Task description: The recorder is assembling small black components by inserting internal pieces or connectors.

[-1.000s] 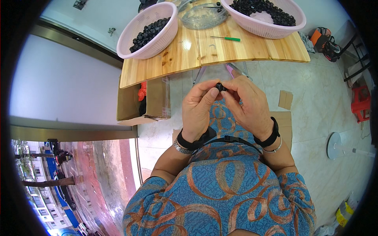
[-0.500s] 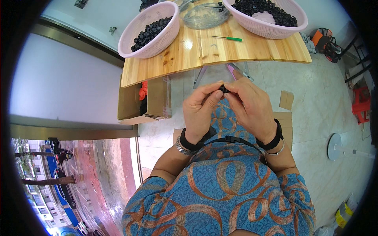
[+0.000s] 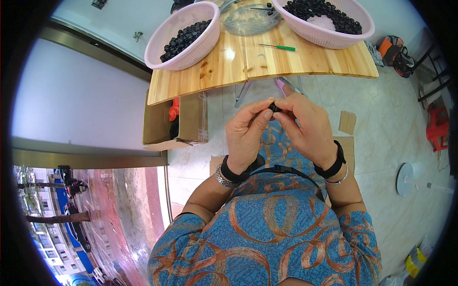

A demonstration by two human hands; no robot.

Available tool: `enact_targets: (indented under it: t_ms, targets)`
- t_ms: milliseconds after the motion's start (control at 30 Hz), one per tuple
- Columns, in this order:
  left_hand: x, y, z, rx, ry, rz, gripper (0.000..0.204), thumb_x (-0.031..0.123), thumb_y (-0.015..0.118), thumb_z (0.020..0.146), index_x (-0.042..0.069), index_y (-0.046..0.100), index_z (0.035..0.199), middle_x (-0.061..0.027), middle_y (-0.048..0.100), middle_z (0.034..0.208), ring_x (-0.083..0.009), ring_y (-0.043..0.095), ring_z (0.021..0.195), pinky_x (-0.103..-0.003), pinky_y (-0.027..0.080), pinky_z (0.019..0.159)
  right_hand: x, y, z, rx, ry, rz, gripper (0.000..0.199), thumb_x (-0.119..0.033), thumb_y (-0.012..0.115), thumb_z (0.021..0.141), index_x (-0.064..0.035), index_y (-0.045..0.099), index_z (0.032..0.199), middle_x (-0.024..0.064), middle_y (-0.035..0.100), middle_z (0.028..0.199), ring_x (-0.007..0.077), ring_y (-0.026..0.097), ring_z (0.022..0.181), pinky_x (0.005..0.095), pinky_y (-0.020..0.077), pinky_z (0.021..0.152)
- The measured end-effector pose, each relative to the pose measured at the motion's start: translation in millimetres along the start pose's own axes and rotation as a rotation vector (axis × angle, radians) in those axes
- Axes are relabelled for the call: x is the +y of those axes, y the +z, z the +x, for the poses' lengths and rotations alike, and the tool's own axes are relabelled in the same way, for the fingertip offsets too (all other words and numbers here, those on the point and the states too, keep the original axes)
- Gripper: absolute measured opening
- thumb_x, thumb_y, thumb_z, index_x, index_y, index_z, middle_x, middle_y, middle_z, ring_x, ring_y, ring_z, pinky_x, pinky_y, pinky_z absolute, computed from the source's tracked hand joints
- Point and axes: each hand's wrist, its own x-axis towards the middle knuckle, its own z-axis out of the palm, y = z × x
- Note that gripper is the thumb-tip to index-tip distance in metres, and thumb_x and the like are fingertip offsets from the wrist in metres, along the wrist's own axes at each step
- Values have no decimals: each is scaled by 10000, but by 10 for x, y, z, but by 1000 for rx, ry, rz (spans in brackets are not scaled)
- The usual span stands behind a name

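Observation:
A small round black part (image 3: 274,107) sits between the fingertips of both hands, above my lap. My left hand (image 3: 245,131) pinches it from the left with thumb and index finger. From the other side, my right hand (image 3: 307,126) is closed on the same piece, with its fingertips partly covering it. Its exact kind is too small to make out. Beyond my hands, a pink basket (image 3: 202,50) of black pieces stands on the table's left. A second pink basket (image 3: 329,40) with similar black pieces stands on the right.
The wooden table (image 3: 229,76) has its near edge just beyond my hands. On it lie a green-handled screwdriver (image 3: 286,48) and a clear plastic bowl or bag (image 3: 250,24). A cardboard box (image 3: 193,121) stands below left; a red stool (image 3: 436,128) is far right.
Both hands have shifted slightly to the right, and a little more of the black part shows between the fingertips. The hold on it continues.

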Motion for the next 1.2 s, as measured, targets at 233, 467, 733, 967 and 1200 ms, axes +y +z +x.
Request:
enact_targets:
  t_ms: [233,467,733,967,1200]
  targets:
    - [18,37,-14,4,-110,-234,299,14,585,831,-18,530,1123,-64,588,1006,-114,546,916,-234,447,809,130,55,17,61,-156,51,190,-7,622,737,-3,566,919,117,584,818,278,577,711,326,470,601]
    - [-58,-6,16,9,-247,-375,261,-1,545,842,-2,527,1102,-102,585,1045,-161,555,960,-305,440,864,206,118,14,120,-328,-117,273,-2,637,687,-25,579,953,111,578,807,265,570,709,322,462,607]
    - [-3,-21,-5,-61,-271,-434,258,-20,509,839,6,521,1096,-134,581,1042,-199,559,981,-337,448,882,140,72,7,218,-67,-16,264,-76,710,641,-46,606,882,86,509,803,242,515,762,311,427,648]
    - [62,-18,-25,-110,-252,-450,265,-3,503,847,22,511,1112,-154,577,1045,-222,560,992,-340,445,894,135,57,17,78,-13,204,269,-89,710,656,-37,599,895,86,508,820,226,514,758,305,429,662]
    - [81,-46,-28,-112,-243,-487,269,20,511,854,24,501,1124,-162,573,1054,-231,560,995,-342,456,882,91,27,86,17,-37,263,222,-37,671,655,-24,589,861,69,491,810,195,497,746,278,416,638]
